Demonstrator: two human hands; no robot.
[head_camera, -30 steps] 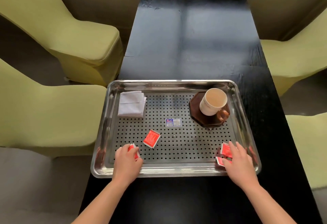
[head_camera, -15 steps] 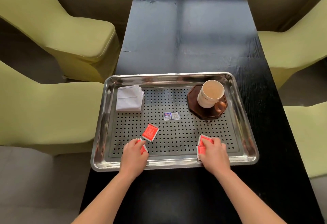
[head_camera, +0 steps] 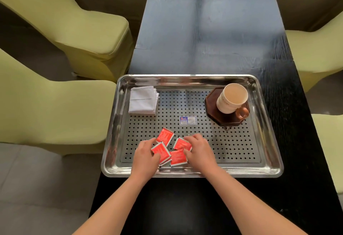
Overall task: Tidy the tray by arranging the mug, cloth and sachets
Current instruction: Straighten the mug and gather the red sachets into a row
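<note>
A steel perforated tray [head_camera: 185, 79] lies on the black table. Folded white cloth [head_camera: 143, 100] sits in its back left corner. At the back right, a cream mug [head_camera: 232, 98] with a brown handle stands on a dark octagonal coaster [head_camera: 212, 104]. Several red sachets are bunched near the front edge, left of centre. My left hand [head_camera: 143, 157] grips one sachet [head_camera: 161, 152] with thumb on top. My right hand [head_camera: 201, 154] pinches two sachets [head_camera: 182, 144], its fingers curled over them. One more sachet [head_camera: 164, 136] lies free just behind.
A small blue and white label [head_camera: 187, 120] is stuck at the tray's centre. The black table [head_camera: 204, 30] stretches away behind the tray. Yellow-green chairs stand close on the left [head_camera: 89, 36] and on the right [head_camera: 315, 49].
My right hand has brought its two sachets from the tray's front right corner leftwards to the middle. My left hand moved its sachet right. The sachets now lie bunched together.
</note>
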